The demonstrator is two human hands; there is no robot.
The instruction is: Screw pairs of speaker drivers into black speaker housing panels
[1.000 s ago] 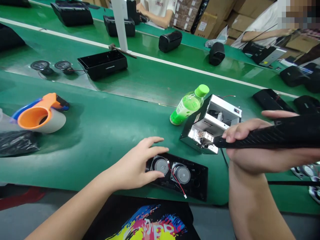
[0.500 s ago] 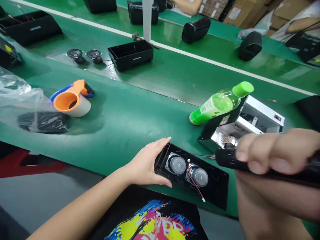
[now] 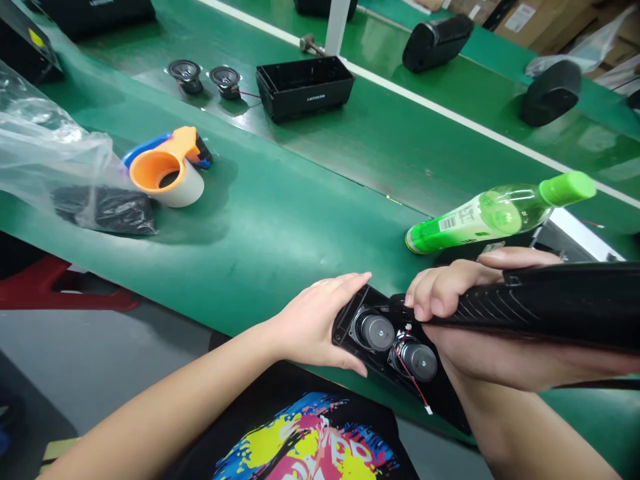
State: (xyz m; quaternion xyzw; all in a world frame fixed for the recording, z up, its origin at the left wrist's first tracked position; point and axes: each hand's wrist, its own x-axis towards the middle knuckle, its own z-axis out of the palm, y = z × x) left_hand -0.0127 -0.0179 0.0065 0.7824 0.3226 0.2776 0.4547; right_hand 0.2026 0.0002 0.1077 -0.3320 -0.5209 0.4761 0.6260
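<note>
A black speaker panel (image 3: pixel 447 400) lies at the bench's near edge, back side up. Two round speaker drivers, the left one (image 3: pixel 377 332) and the right one (image 3: pixel 421 361), sit in it, with a thin red-and-black wire (image 3: pixel 416 385) across them. My left hand (image 3: pixel 317 327) clasps the panel's left end between thumb and fingers. Wrapped around a black electric screwdriver (image 3: pixel 555 303), my right hand (image 3: pixel 493 353) is above the panel's far side. The tool's nose points down beside the left driver. Its bit tip cannot be made out.
A green-capped bottle (image 3: pixel 467 220) leans behind my right hand, against a partly hidden silver-and-black device (image 3: pixel 573 233). Left are an orange tape dispenser (image 3: pixel 193 141) and a plastic bag (image 3: pixel 75 160). Beyond lie two loose drivers (image 3: pixel 225 80) and an open black housing (image 3: pixel 305 93).
My right hand has moved left and brought the screwdriver's nose down to the panel beside the left driver. My left hand keeps its hold. The camera view has shifted.
</note>
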